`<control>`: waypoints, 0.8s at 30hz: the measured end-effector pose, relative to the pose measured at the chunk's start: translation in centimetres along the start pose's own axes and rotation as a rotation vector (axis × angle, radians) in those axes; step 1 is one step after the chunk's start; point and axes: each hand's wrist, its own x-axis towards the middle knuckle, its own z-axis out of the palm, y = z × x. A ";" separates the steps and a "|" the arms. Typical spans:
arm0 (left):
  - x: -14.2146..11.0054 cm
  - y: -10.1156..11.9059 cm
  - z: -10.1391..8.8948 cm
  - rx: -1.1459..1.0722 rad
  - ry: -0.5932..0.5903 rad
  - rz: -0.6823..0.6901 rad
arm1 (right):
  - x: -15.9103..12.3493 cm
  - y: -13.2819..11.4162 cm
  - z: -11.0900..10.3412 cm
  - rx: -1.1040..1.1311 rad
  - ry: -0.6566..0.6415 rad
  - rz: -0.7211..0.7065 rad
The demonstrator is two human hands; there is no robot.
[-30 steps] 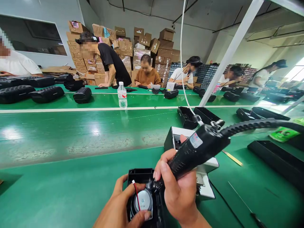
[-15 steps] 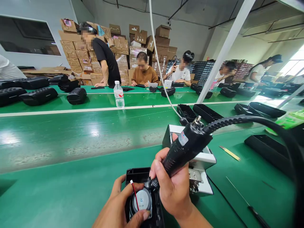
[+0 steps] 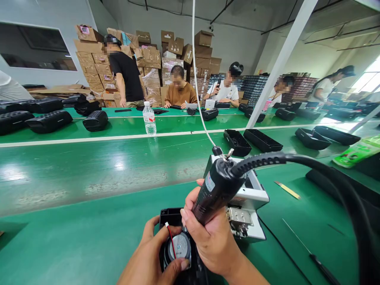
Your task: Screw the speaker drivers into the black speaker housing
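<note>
My right hand is wrapped round a black electric screwdriver, tilted with its tip down at a round speaker. A thick black cable leaves its top end. The speaker has a grey magnet and a red-and-black wire with a white plug, and sits in a black plastic housing. My left hand grips the housing's left side, its thumb and forefinger resting on the speaker. The screwdriver's tip is hidden behind my right fingers. Just behind my right hand stands a white and grey metal device.
A long screwdriver and a yellow strip lie on the green mat at right. Black housings and a water bottle stand farther back. A white cord hangs from above. Several co-workers are across the bench.
The electric screwdriver has shifted left and lower, with my right hand. My left hand and the housing have barely moved. A standing co-worker across the bench has straightened up.
</note>
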 end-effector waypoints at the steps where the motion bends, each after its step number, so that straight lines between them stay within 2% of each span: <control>1: 0.0 0.1 0.0 -0.003 0.002 0.003 | 0.0 0.0 -0.1 0.004 -0.004 0.008; 8: 0.0 0.2 0.1 0.005 0.007 0.024 | 0.1 0.8 -0.2 0.031 -0.017 0.018; 12: 0.4 -1.0 0.1 0.007 0.027 0.062 | 0.3 1.0 0.4 0.032 0.066 -0.059; 14: 0.5 -1.6 0.0 0.001 0.020 0.069 | 0.5 -0.3 0.4 0.049 0.140 -0.131; 16: 0.6 -1.9 0.1 0.013 0.015 0.057 | 0.7 -2.6 -0.1 0.016 0.245 -0.277; 19: 0.4 -1.7 0.2 0.030 0.008 0.019 | 0.7 -6.5 -2.0 -0.191 0.419 -0.523; 21: 0.2 -1.2 0.2 0.028 -0.009 0.004 | 0.5 -8.0 -3.6 -0.326 0.461 -0.582; 24: -0.1 -0.1 0.1 0.038 -0.028 -0.023 | 0.0 -8.0 -5.4 -0.425 0.427 -0.559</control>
